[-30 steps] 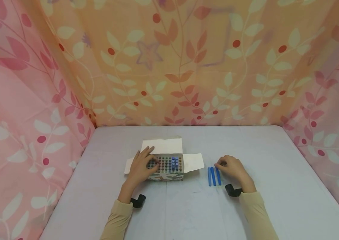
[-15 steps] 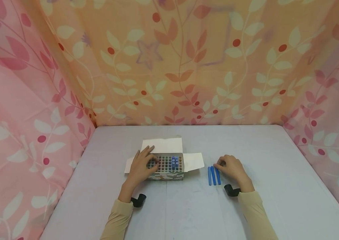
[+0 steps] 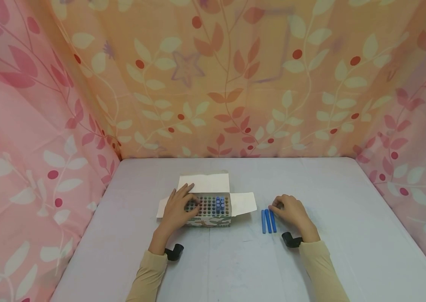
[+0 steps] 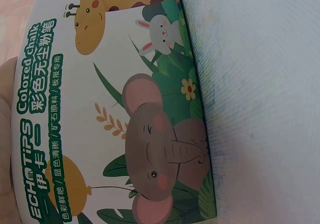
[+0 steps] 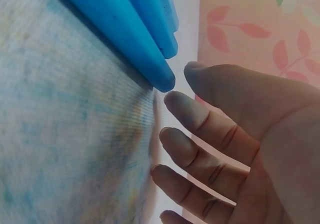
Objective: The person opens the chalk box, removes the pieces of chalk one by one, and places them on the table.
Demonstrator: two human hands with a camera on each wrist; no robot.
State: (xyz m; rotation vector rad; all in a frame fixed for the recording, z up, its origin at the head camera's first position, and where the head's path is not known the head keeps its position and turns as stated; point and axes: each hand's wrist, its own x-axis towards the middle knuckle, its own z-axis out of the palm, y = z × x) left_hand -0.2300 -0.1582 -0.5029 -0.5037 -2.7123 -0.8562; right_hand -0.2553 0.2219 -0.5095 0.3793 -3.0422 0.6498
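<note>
An open colored chalk box (image 3: 210, 221) stands left of centre; the left wrist view shows the animal-printed side of the chalk box (image 4: 150, 134). Over its left part rests my left hand (image 3: 177, 209), fingers spread and hiding some of the chalk; only an edge of the left hand (image 4: 6, 149) shows close up. Several blue sticks (image 3: 219, 204) stand higher than the other chalk. To the right, three blue chalk sticks (image 3: 268, 221) lie side by side. My right hand (image 3: 292, 211) is at their far ends. Close up, the right hand (image 5: 240, 149) has loosely bent fingers just off the nearest blue chalk (image 5: 120, 34).
White cardboard flaps stick out around the box, including the right flap (image 3: 244, 204) and the back flap (image 3: 203, 183). A white cloth (image 3: 232, 268) covers the table. Patterned curtains (image 3: 213, 105) hang behind and at both sides.
My right hand has shifted very slightly left, and the rightmost chalk stick now lies a touch nearer the middle one. The left hand and the box stay in place.
</note>
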